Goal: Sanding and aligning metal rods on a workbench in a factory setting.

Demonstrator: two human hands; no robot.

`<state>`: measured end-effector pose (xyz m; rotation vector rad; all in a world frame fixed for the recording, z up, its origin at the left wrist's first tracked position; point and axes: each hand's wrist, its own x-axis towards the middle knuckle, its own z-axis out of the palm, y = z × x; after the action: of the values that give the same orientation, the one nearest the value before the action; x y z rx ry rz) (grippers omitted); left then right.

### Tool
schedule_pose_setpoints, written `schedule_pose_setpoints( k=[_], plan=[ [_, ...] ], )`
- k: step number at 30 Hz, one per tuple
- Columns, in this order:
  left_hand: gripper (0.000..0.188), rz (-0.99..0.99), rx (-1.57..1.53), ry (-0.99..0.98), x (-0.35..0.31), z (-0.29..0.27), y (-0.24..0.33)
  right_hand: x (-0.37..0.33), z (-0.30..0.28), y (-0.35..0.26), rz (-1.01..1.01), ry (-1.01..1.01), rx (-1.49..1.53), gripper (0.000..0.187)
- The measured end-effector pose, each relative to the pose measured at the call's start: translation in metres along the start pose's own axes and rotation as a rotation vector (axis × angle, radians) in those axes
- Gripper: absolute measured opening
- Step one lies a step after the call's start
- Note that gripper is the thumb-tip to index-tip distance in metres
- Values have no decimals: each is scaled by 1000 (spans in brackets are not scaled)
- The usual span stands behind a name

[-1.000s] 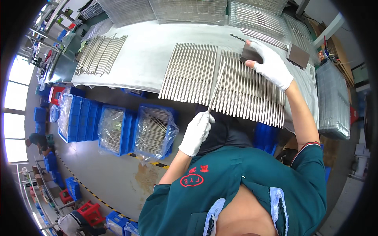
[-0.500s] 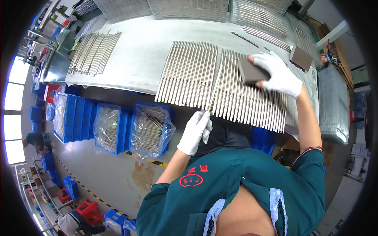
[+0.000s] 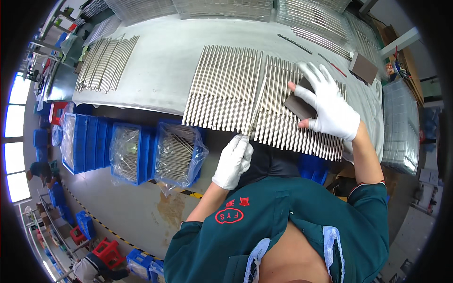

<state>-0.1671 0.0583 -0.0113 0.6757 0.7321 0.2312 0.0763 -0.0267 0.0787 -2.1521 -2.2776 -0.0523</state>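
Note:
My left hand [image 3: 233,161], in a white glove, is closed around the near end of a thin metal rod [image 3: 257,106]. This rod leans at a slant over the gap between two rows of metal rods. The left row [image 3: 219,87] and the right row [image 3: 278,111] lie side by side at the table's near edge. Over the right row is my right hand [image 3: 330,101], gloved with bare thumb and index fingertips, its fingers spread. Beneath it a brown-grey rectangular block [image 3: 300,104] rests tilted on the rods, partly covered by the hand.
A second block [image 3: 363,69], a drill bit [image 3: 294,44] and a thin red rod [image 3: 332,65] lie at the table's right. More rods [image 3: 106,63] are at the left. Clear plastic trays [image 3: 224,9] line the back. Blue crates [image 3: 177,153] of bagged rods stand below the table.
My right hand has spread its fingers over the block, which has turned and shifted slightly nearer. The left hand keeps its grip on the rod. The whole view has shifted slightly.

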Motion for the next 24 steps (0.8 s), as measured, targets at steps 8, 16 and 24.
schedule_pose_setpoints(
  k=[8,16,24],
  plan=[
    [14,-100,-220,-85,3,-6,-2,-17,3,8,156,-92,141,98],
    [14,-141,-255,-81,-1,-1,4,-16,8,3,265,-88,198,88],
    [9,-134,-301,-100,-7,4,8,-17,12,4,224,-51,113,93]
  ],
)
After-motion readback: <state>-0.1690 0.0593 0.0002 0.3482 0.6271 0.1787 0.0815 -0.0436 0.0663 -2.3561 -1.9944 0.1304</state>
